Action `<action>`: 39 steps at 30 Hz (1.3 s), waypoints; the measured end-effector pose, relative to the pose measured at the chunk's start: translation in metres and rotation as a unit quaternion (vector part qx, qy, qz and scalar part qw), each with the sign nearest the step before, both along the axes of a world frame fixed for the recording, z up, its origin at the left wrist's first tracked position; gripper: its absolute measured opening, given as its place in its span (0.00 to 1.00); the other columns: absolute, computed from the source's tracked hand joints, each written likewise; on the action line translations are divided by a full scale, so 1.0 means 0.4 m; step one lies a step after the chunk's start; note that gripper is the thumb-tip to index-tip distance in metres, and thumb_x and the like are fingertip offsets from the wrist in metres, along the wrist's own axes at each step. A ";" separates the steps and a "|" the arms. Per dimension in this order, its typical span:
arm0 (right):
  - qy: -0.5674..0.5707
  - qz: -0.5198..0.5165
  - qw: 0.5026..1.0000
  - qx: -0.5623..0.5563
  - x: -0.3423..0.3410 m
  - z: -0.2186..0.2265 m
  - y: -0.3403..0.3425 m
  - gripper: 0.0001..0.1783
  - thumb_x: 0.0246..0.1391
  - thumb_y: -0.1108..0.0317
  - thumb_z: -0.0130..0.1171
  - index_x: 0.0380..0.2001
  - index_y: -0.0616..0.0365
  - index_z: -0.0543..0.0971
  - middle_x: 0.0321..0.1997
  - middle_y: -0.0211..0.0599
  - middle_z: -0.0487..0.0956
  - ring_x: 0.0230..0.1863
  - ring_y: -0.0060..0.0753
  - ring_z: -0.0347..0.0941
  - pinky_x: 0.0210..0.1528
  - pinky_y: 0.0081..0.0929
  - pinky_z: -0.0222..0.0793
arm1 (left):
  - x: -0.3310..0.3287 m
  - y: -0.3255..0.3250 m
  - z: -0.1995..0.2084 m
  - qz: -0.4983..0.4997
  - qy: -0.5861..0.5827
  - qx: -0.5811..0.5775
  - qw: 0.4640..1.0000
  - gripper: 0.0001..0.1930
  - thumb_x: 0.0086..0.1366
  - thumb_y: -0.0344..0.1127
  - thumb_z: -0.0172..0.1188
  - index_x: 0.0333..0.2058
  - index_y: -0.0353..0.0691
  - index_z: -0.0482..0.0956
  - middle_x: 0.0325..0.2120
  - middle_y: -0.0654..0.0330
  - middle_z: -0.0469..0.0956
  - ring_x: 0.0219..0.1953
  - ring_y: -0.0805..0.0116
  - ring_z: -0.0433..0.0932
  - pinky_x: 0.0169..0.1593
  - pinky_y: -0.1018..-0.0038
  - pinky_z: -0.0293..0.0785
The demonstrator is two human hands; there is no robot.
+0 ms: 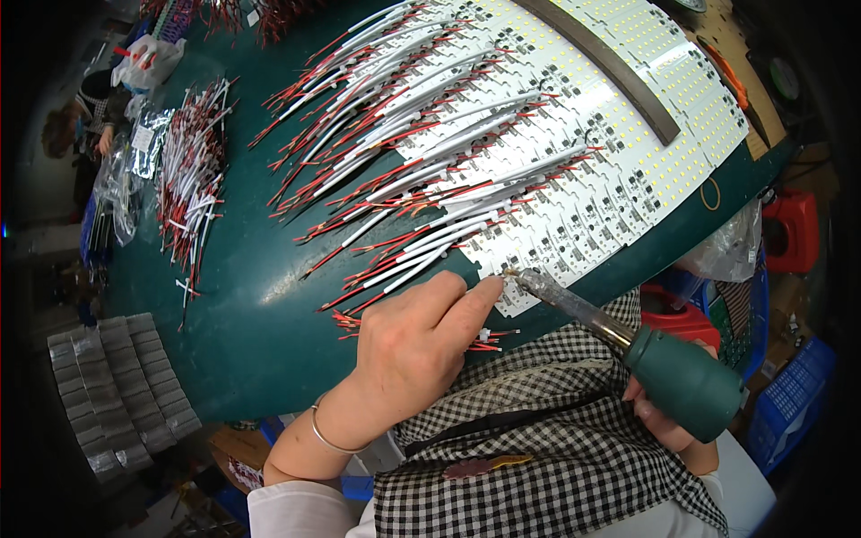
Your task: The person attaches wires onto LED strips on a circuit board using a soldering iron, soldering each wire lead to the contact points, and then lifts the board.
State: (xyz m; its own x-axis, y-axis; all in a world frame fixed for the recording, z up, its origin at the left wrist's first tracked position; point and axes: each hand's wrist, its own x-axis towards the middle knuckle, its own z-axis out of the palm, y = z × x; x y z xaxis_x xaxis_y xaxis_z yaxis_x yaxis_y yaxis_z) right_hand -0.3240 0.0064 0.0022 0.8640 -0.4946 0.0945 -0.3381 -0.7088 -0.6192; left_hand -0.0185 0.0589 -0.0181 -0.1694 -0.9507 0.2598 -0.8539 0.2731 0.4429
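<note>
My left hand [408,345] is closed around a few thin red-and-white wires [348,323], whose ends stick out on both sides of the fist. Its thumb and forefinger pinch at the near corner of a white circuit-board panel [619,211] dotted with small yellow LEDs. My right hand [662,423] grips a soldering iron [686,381] with a thick green handle, partly hiding the fingers. The iron's metal tip rests at or just over the panel corner, beside my left fingertips. Rows of white-sleeved red wires [395,193] lie along the panel's left part.
A dark curved bar [619,72] lies across the panel. On the green table [260,359] are a loose wire pile [193,166] at left and stacked grey blocks [121,390] at its near-left edge. Blue baskets [789,394] and red stools [789,231] stand right. Another person [90,117] sits far left.
</note>
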 end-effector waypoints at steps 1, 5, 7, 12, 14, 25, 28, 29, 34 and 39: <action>0.001 0.001 1.000 -0.001 -0.020 -0.018 0.013 0.29 0.48 0.64 0.65 0.52 0.64 0.71 0.30 0.45 0.79 0.26 0.28 0.74 0.26 0.17 0.68 | 0.002 0.000 0.000 0.001 0.001 -0.001 1.000 0.23 0.40 0.18 0.60 0.40 0.40 0.82 0.24 0.61 0.75 0.21 0.66 0.75 0.23 0.72 0.71; -0.092 -0.213 0.927 0.294 -0.074 -0.031 0.098 0.33 0.46 0.63 0.68 0.55 0.65 0.70 0.36 0.42 0.78 0.28 0.26 0.75 0.27 0.18 0.70 | 0.002 -0.008 -0.014 -0.024 0.013 -0.026 0.999 0.21 0.44 0.21 0.60 0.42 0.38 0.80 0.22 0.61 0.70 0.19 0.67 0.72 0.21 0.72 0.68; -0.142 -0.301 0.839 0.429 -0.064 -0.018 0.103 0.36 0.46 0.64 0.70 0.57 0.65 0.69 0.44 0.40 0.79 0.30 0.23 0.75 0.30 0.19 0.72 | 0.005 -0.007 -0.017 -0.037 0.018 -0.042 0.998 0.20 0.48 0.23 0.59 0.43 0.37 0.79 0.21 0.62 0.66 0.18 0.68 0.69 0.19 0.72 0.66; -0.233 -0.299 0.828 0.413 -0.063 -0.024 0.103 0.35 0.47 0.67 0.68 0.58 0.67 0.67 0.43 0.46 0.78 0.29 0.30 0.75 0.28 0.21 0.70 | 0.005 -0.009 -0.008 -0.036 -0.001 -0.037 0.999 0.20 0.47 0.24 0.59 0.43 0.37 0.79 0.20 0.62 0.66 0.18 0.68 0.70 0.19 0.72 0.67; -0.216 -0.295 0.830 0.421 -0.065 -0.022 0.103 0.35 0.46 0.68 0.68 0.57 0.68 0.68 0.41 0.46 0.79 0.30 0.30 0.75 0.28 0.21 0.70 | 0.002 -0.006 -0.006 -0.022 0.011 -0.030 0.999 0.21 0.43 0.21 0.59 0.41 0.38 0.80 0.22 0.61 0.70 0.20 0.66 0.72 0.21 0.72 0.68; -0.120 -0.221 0.876 0.412 -0.035 -0.035 0.061 0.27 0.44 0.74 0.67 0.50 0.67 0.73 0.29 0.40 0.81 0.31 0.30 0.79 0.29 0.22 0.76 | 0.003 -0.006 -0.006 -0.013 0.026 -0.011 1.000 0.24 0.38 0.18 0.60 0.40 0.39 0.81 0.23 0.60 0.75 0.21 0.65 0.74 0.22 0.72 0.69; -0.165 -0.288 0.851 0.407 -0.033 -0.022 0.091 0.33 0.43 0.73 0.68 0.55 0.67 0.71 0.30 0.40 0.80 0.29 0.31 0.77 0.26 0.21 0.72 | 0.004 -0.008 -0.005 -0.014 0.030 -0.011 0.999 0.24 0.38 0.18 0.60 0.40 0.39 0.81 0.23 0.60 0.74 0.21 0.65 0.74 0.22 0.72 0.69; -0.164 -0.289 0.851 0.406 -0.030 -0.020 0.093 0.33 0.43 0.73 0.68 0.55 0.67 0.71 0.30 0.40 0.80 0.29 0.31 0.77 0.26 0.21 0.72 | 0.004 -0.008 -0.005 -0.015 0.028 -0.010 0.999 0.24 0.38 0.18 0.60 0.40 0.40 0.81 0.23 0.61 0.74 0.21 0.65 0.74 0.22 0.72 0.69; -0.285 -0.364 0.793 0.396 -0.016 -0.026 0.102 0.33 0.38 0.69 0.68 0.49 0.74 0.72 0.42 0.47 0.76 0.22 0.32 0.74 0.18 0.22 0.69 | 0.002 -0.005 -0.002 -0.011 0.018 -0.003 1.000 0.24 0.39 0.17 0.59 0.40 0.40 0.81 0.23 0.61 0.74 0.21 0.65 0.74 0.22 0.72 0.69; -0.280 -0.369 0.792 0.397 -0.030 -0.030 0.115 0.33 0.37 0.69 0.68 0.49 0.75 0.73 0.44 0.48 0.76 0.24 0.33 0.75 0.18 0.22 0.69 | -0.002 -0.008 0.005 -0.007 0.020 -0.002 1.000 0.23 0.39 0.17 0.59 0.39 0.39 0.82 0.24 0.60 0.75 0.22 0.63 0.75 0.23 0.71 0.70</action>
State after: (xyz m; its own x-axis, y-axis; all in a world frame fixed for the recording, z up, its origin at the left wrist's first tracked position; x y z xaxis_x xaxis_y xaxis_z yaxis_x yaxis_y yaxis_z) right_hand -0.3361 0.0525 -0.0097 0.2437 -0.9412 -0.2341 0.0073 0.2431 -0.9700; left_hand -0.0191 0.0555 -0.0160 -0.1719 -0.9472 0.2708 -0.8312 0.2870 0.4762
